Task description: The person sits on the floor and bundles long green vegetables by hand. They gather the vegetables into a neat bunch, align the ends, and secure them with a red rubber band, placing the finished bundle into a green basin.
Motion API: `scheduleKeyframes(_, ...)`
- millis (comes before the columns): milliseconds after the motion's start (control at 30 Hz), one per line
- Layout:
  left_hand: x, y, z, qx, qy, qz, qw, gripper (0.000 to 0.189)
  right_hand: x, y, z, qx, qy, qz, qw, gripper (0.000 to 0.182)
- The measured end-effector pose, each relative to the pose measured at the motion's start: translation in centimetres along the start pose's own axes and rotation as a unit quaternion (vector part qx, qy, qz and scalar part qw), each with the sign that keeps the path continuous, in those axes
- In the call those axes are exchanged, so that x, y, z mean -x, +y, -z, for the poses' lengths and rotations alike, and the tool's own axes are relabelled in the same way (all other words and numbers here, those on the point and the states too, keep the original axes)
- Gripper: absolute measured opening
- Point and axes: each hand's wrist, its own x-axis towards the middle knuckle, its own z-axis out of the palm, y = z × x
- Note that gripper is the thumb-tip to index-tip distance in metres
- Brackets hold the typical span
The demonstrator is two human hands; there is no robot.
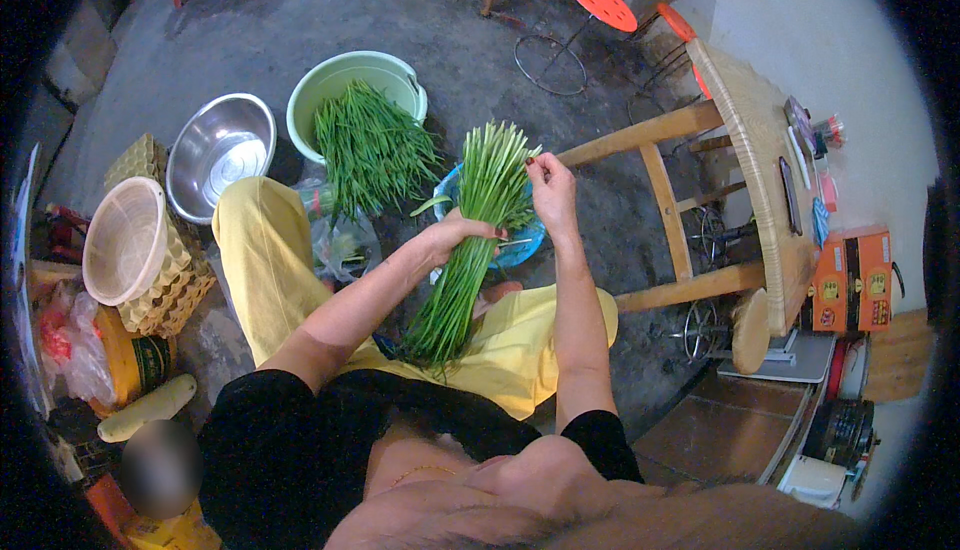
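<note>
A thick bundle of green garlic chives (pixel 491 190) lies across my left hand (pixel 469 233), which is closed around its middle. Pale cut ends point away from me, and the dark leaf tips hang toward my lap. At the upper right of the bundle, my right hand (pixel 553 188) pinches with thumb and forefinger at the pale ends; whether a stalk is between the fingers is too small to tell. Beneath the bundle stands a blue basin (pixel 523 250), partly hidden. More chives (pixel 375 149) hang over the rim of a light green plastic tub (pixel 352 62) to the left.
A stainless steel bowl (pixel 221 149) and a cream plastic basket (pixel 124 242) on stacked egg trays (pixel 176 287) are at left. A clear plastic bag (pixel 341 246) lies near my knee. To the right is a wooden table (pixel 750 175); an orange-red stool (pixel 602 4) stands farther off.
</note>
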Motion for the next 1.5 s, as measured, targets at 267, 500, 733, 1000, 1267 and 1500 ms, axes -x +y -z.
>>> scheduleKeyframes(267, 0.1, 0.1, -0.3, 0.006, 0.018, 0.004, 1.000, 0.047, -0.4, 2.7, 0.4, -0.042, 0.031, 0.028, 0.998, 0.029)
scheduleKeyframes(500, -0.2, -0.4, 1.3, 0.005, 0.025, 0.009, 1.000, 0.043, -0.7, 5.2, 1.9, -0.015, 0.007, -0.115, 0.993, 0.030)
scheduleKeyframes(733, 0.5, 0.4, 0.6, -0.007, 0.034, -0.022, 0.999, 0.036, 0.5, 1.9, 1.2, 0.214, 0.023, -0.027, 0.976, 0.021)
scheduleKeyframes(1000, 0.0, -0.2, 0.1, -0.070, 0.049, -0.001, 0.996, 0.037, 1.0, -3.8, -1.4, -0.034, 0.079, 0.088, 0.992, 0.015)
scheduleKeyframes(1267, 0.2, -0.4, -1.2, -0.145, 0.122, -0.025, 0.981, 0.035, 0.1, -2.3, -2.6, -0.057, 0.071, 0.078, 0.993, 0.014)
scheduleKeyframes(1500, 0.2, -0.4, -1.4, -0.135, 0.125, -0.029, 0.983, 0.038, -0.1, -0.7, -1.5, -0.280, -0.031, -0.087, 0.955, 0.011)
